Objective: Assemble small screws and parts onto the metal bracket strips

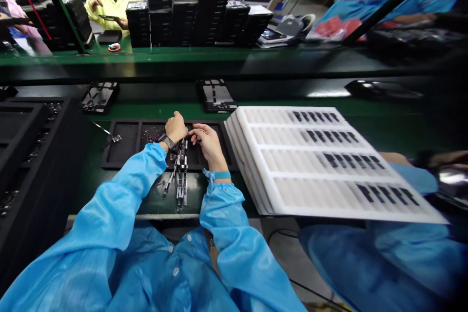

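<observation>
My left hand, with a dark watch on its wrist, is curled closed over a black compartment tray. Close beside it, my right hand has thumb and forefinger pinched together, a blue band round its wrist. The fingertips meet near each other, and whatever they grip is too small or hidden to make out. Just below the hands, a bunch of thin strip-like electronic parts hangs over the tray's front edge onto the green bench. One loose strip part lies in the tray's left compartment.
A stack of white slotted trays, with rows of black pieces, stands on the right. Black foam trays are piled on the left. Two dark devices lie behind the tray. A co-worker's arm reaches in from the right.
</observation>
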`<action>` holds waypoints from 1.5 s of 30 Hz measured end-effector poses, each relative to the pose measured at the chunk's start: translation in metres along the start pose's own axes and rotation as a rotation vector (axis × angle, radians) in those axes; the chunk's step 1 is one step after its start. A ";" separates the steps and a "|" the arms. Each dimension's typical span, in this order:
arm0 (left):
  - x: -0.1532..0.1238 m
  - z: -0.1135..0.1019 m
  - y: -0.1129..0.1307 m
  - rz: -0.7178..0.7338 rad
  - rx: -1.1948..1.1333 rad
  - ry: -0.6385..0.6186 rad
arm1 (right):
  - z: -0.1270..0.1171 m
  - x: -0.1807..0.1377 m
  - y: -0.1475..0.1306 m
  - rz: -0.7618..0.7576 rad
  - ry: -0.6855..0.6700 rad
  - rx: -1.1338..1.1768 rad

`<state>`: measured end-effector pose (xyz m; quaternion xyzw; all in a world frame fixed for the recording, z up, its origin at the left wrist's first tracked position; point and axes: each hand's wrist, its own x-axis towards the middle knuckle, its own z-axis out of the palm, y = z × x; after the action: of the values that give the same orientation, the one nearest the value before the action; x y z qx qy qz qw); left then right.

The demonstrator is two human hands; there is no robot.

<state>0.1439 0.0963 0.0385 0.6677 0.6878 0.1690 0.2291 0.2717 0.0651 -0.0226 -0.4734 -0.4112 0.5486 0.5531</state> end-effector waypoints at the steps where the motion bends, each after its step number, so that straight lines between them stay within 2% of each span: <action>1: 0.003 -0.006 -0.001 0.000 -0.035 -0.014 | -0.001 0.000 0.000 0.002 -0.005 0.004; 4: 0.009 -0.042 -0.012 0.025 -0.181 -0.080 | -0.003 0.000 0.001 0.005 -0.013 0.034; 6: 0.003 -0.077 -0.030 0.031 -0.443 -0.116 | -0.005 0.001 0.003 0.000 -0.005 0.051; 7: -0.004 -0.094 -0.042 0.026 -0.634 -0.110 | -0.005 0.002 0.004 -0.005 -0.002 0.056; 9: -0.031 -0.122 -0.071 0.020 -0.928 -0.021 | -0.005 0.003 0.008 -0.013 -0.005 0.063; 11: -0.070 -0.133 -0.105 -0.033 -1.105 0.046 | -0.005 0.004 0.010 -0.018 -0.022 0.063; 13: -0.115 -0.122 -0.138 -0.138 -1.203 0.062 | -0.005 0.002 0.011 -0.025 -0.056 0.055; 15: -0.156 -0.097 -0.168 -0.251 -1.207 0.060 | -0.002 -0.001 0.010 -0.025 -0.110 0.031; 18: -0.199 -0.061 -0.204 -0.342 -1.033 0.150 | 0.006 -0.009 0.008 -0.004 -0.205 -0.025; 20: -0.214 -0.051 -0.221 -0.314 -0.815 0.201 | 0.013 -0.013 0.008 0.015 -0.251 -0.061; 22: -0.219 -0.051 -0.234 -0.208 -0.542 0.207 | 0.019 -0.017 0.009 0.032 -0.279 -0.084; 25: -0.217 -0.062 -0.246 -0.054 -0.200 0.137 | 0.024 -0.019 0.010 0.053 -0.302 -0.103; 29: -0.210 -0.069 -0.252 0.024 -0.065 0.029 | 0.024 -0.021 0.011 0.064 -0.305 -0.123; 34: -0.214 -0.067 -0.256 0.087 -0.144 0.064 | 0.028 -0.022 0.011 0.059 -0.338 -0.126; 37: -0.218 -0.072 -0.261 0.097 -0.367 0.099 | 0.034 -0.024 0.006 0.038 -0.363 -0.138; 40: -0.220 -0.087 -0.261 0.045 -0.571 0.137 | 0.039 -0.028 0.000 -0.002 -0.372 -0.162; 45: -0.210 -0.102 -0.253 0.053 -0.550 0.162 | 0.047 -0.032 -0.005 -0.024 -0.391 -0.201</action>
<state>-0.1236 -0.1183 0.0067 0.5824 0.6145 0.4082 0.3415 0.2255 0.0367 -0.0053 -0.4059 -0.5690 0.5795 0.4191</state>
